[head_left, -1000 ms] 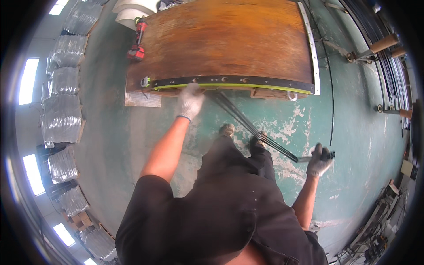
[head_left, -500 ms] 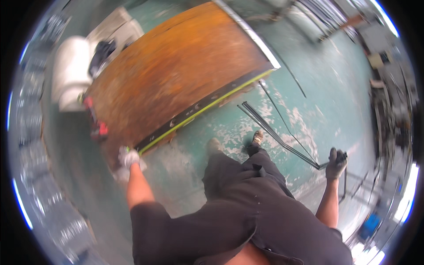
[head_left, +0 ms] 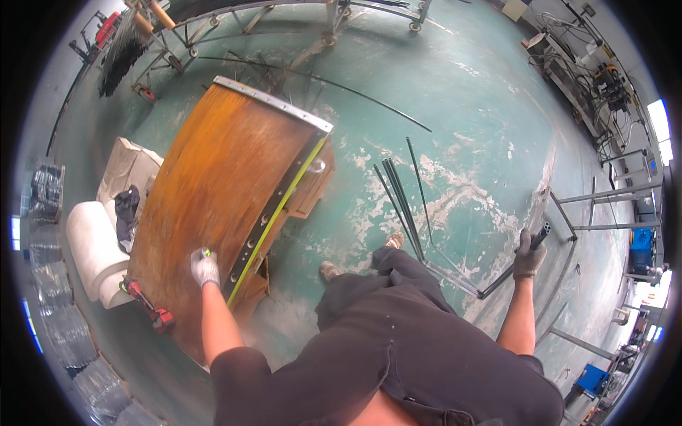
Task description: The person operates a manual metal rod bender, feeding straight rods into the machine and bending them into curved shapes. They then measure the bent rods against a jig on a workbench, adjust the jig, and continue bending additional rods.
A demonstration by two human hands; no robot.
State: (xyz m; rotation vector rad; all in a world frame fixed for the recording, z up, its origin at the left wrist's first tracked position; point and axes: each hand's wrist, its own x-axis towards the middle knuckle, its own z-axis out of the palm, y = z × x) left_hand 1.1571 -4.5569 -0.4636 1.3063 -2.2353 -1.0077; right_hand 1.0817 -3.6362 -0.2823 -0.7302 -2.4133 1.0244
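My left hand (head_left: 205, 268), in a pale work glove, is closed over the wooden table top (head_left: 213, 170), close to its near end. A small bright-green bit shows at the fingers; the rest of what they hold is hidden. To the right, my gloved right hand (head_left: 529, 257) grips a bundle of long, dark, bent metal tubes (head_left: 495, 284). Their open ends stick out above the fist, and the long legs run down and away over the floor. A black strip with holes (head_left: 267, 215) and a yellow-green strip (head_left: 278, 213) line the table's right edge.
A red and black cordless power tool (head_left: 158, 314) lies at the table's left edge. Beyond it are a white roll (head_left: 96, 245) and a dark cloth (head_left: 126, 213). Wheeled metal racks (head_left: 330, 21) stand at the back; a metal frame (head_left: 611, 226) stands at right.
The view has swung, bringing the racks at the back into sight. My left hand is now over the table top instead of at its near corner. My right hand still holds the tubes.
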